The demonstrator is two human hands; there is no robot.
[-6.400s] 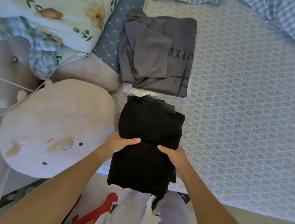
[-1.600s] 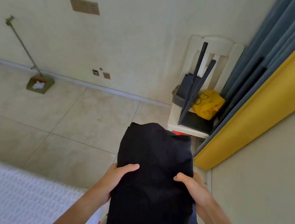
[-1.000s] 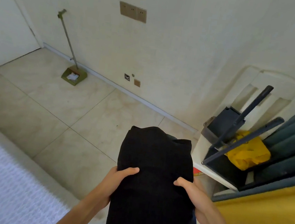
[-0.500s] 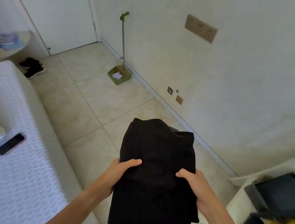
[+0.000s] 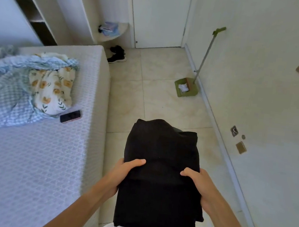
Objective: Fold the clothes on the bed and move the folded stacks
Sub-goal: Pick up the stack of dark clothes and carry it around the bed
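Note:
A folded stack of black clothes is held level in front of my chest, over the tiled floor beside the bed. My left hand grips its left side with the thumb on top. My right hand grips the right side the same way. The bed with a white patterned cover lies to my left. A crumpled blue checked blanket and a floral cloth lie on its far part.
A dark phone lies on the bed near its edge. Open white wardrobe shelves stand beyond the bed, next to a closed white door. Black shoes sit on the floor. A green dustpan with a long handle leans by the right wall.
The view has swung left from the chair and curtain corner to the bed, wardrobe and door. Both hands keep the same grip on the black stack.

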